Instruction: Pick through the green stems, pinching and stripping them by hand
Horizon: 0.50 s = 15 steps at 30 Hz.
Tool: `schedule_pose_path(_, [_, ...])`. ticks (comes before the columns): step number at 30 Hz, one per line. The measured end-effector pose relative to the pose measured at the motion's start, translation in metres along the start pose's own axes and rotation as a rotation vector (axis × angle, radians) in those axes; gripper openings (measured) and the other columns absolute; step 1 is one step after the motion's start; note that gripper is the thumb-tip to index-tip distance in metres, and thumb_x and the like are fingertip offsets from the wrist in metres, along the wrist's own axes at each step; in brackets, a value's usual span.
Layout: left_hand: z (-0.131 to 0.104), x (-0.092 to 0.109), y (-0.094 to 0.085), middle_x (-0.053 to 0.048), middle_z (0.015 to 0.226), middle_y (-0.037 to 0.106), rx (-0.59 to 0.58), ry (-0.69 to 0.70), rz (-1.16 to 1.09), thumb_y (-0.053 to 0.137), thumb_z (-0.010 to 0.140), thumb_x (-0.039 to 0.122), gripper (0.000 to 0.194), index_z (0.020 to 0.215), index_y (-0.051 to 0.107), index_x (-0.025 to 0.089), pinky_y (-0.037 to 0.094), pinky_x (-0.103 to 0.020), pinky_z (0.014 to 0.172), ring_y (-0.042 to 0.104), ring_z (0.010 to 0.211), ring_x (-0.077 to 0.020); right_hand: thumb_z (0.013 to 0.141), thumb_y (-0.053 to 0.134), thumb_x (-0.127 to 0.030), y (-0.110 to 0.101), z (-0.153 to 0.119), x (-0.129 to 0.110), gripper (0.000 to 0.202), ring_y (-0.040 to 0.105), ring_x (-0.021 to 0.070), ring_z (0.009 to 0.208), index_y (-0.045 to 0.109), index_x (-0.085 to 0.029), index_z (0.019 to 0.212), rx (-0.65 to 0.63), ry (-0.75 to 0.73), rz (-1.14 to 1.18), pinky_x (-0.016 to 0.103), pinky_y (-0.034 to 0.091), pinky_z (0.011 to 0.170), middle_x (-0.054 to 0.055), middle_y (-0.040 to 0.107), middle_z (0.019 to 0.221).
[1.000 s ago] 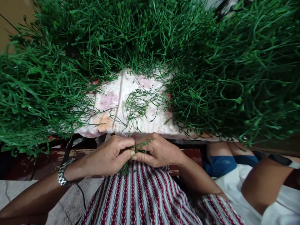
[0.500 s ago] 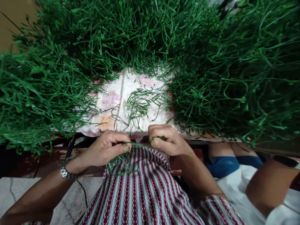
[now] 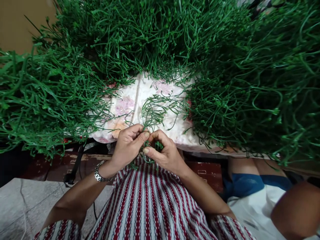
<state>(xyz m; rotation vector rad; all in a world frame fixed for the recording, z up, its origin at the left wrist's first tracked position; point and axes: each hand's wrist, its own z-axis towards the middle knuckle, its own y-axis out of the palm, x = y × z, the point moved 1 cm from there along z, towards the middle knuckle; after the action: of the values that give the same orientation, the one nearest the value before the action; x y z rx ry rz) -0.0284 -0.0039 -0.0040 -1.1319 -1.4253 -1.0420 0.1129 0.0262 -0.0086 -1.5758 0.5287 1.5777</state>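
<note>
My left hand (image 3: 130,145), a metal-band watch on its wrist, pinches thin green stems (image 3: 145,128) with small knobbed ends between thumb and fingers. Close against it, my right hand (image 3: 165,151) curls around more of the green stems, its thumb and fingertips near the left fingers. Some stems dangle below the hands, in front of the striped garment. Just beyond my hands, a small loose bunch of the same stems (image 3: 153,111) lies on the flowered cloth (image 3: 125,105). The exact grip of the fingertips is partly hidden.
Large heaps of green stems rise on the left (image 3: 45,103), at the back (image 3: 150,36) and on the right (image 3: 250,90). Another person's arm (image 3: 297,210) and blue-hemmed clothing (image 3: 250,183) are at the lower right.
My hands, apart before with a stem stretched between them, have come together. Both have risen closer to the cloth's front edge. The view has shifted a little.
</note>
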Motion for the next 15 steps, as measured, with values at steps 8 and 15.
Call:
schedule_pose_path(8, [-0.005, 0.005, -0.002, 0.003, 0.057, 0.052, 0.061, 0.118, 0.196, 0.062, 0.077, 0.023, 0.013, 0.068, 0.058, 0.015, 0.037, -0.017, 0.047, 0.045, 0.050, -0.0065, 0.087, 0.052, -0.026, 0.010, -0.006, -0.001, 0.010, 0.047, 0.0111, 0.067, 0.050, -0.016, 0.087, 0.014, -0.091, -0.237, 0.023, 0.039, 0.062, 0.000, 0.051, 0.073])
schedule_pose_path(15, [-0.010, 0.005, 0.002, 0.005, 0.056, 0.051, 0.171, 0.475, 0.532, 0.055, 0.078, 0.010, 0.010, 0.071, 0.058, 0.016, 0.037, -0.016, 0.050, 0.046, 0.050, -0.0058, 0.089, 0.042, -0.021, 0.008, -0.008, -0.005, 0.027, 0.031, 0.0084, 0.054, 0.034, -0.019, 0.063, -0.094, -0.196, -0.253, 0.022, 0.027, 0.052, -0.004, 0.033, 0.060])
